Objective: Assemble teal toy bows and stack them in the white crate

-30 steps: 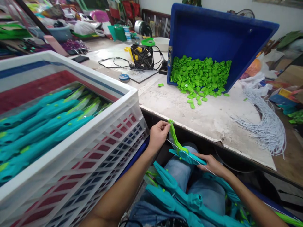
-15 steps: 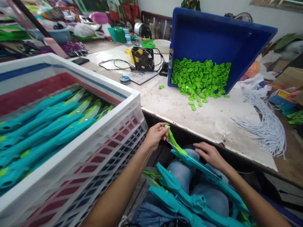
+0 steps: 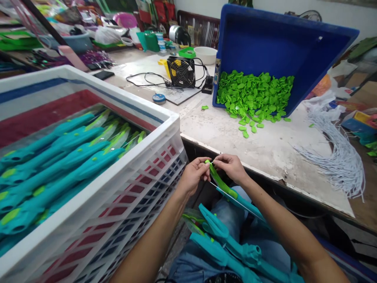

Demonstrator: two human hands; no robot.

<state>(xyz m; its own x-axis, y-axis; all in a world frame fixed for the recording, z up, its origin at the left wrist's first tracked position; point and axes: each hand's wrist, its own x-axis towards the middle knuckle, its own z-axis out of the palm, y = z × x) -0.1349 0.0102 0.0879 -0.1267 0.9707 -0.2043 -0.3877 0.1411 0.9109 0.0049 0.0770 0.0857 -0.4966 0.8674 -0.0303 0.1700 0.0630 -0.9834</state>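
Observation:
My left hand (image 3: 196, 173) pinches the tip of a curved green strip (image 3: 220, 181), which joins a teal part (image 3: 247, 205) lying over my legs. My right hand (image 3: 231, 167) has its fingers pressed together at the same tip, on a thin white cord that is partly hidden by the fingers. The cord runs down along the teal part. More teal pieces (image 3: 241, 251) with green ends rest across my lap.
At the left a white crate (image 3: 173, 122) holds several teal and green pieces. On the table (image 3: 206, 131) stand a tilted blue bin (image 3: 265, 47) with green pieces (image 3: 256, 94), a black fan (image 3: 182, 72), blue tape (image 3: 159, 98) and a bundle of white cords (image 3: 344, 161).
My right hand has moved up and left from above the teal part to the green tip and closed its fingers there. The view has shifted slightly.

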